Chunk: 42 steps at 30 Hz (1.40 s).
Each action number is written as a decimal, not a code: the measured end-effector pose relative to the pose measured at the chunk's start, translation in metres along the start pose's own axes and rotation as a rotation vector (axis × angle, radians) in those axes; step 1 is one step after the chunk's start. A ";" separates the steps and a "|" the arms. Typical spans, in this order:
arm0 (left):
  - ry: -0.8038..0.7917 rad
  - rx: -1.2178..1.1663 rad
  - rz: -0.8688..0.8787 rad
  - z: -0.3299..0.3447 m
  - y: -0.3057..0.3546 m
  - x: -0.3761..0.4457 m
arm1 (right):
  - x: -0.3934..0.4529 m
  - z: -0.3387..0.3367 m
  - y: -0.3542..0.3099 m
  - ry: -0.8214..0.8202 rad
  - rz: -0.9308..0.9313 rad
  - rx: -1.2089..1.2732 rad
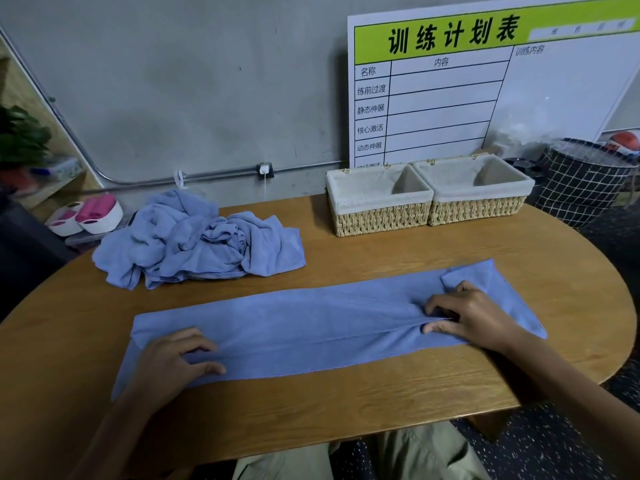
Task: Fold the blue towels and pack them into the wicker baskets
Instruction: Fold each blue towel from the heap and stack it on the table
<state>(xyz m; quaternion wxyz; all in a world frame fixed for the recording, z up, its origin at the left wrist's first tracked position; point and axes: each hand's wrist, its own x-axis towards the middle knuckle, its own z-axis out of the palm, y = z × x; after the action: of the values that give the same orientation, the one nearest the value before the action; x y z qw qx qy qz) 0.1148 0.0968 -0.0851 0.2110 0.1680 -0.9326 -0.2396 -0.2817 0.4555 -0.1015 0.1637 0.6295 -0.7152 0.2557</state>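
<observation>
**Blue towel stretched flat under both hands**

Blue terry cloth, folded lengthwise into a long band point(311, 323), lies across the near half of the rounded wooden surface point(415, 251), running from about 8 o'clock up toward 3 o'clock. The left hand point(173, 362) rests on the band's 8 o'clock end, fingers and thumb curled onto the fold line; whether they pinch the cloth I cannot tell. The right hand point(474, 317) sits near the 3 o'clock end, fingers bent and pinching the cloth along the central seam, which puckers beneath them. A small corner of the band is turned over just beyond that hand.

At 11 o'clock a crumpled heap of blue towels point(197, 240) lies on the surface, apart from the band. At 1 o'clock two rectangular wicker baskets with pale fabric liners stand side by side, touching: the left basket point(381, 220) and the right basket point(481, 209). Behind them a white board with a green header point(485, 81) leans on the grey wall.
</observation>
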 end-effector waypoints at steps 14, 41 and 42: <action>0.120 -0.034 -0.089 0.005 0.004 0.004 | 0.000 0.003 0.012 0.165 0.045 -0.031; 0.230 0.409 0.233 -0.005 -0.022 -0.026 | -0.030 -0.013 0.012 0.040 -0.141 -0.226; 0.236 0.398 0.227 -0.005 -0.022 -0.026 | -0.030 -0.012 0.012 0.038 -0.131 -0.223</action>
<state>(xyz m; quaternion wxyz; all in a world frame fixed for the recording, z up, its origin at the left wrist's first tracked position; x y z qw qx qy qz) 0.1445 0.0872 -0.1007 0.3068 0.1272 -0.9432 -0.0048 -0.2898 0.4884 -0.1103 0.2623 0.6478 -0.6934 0.1753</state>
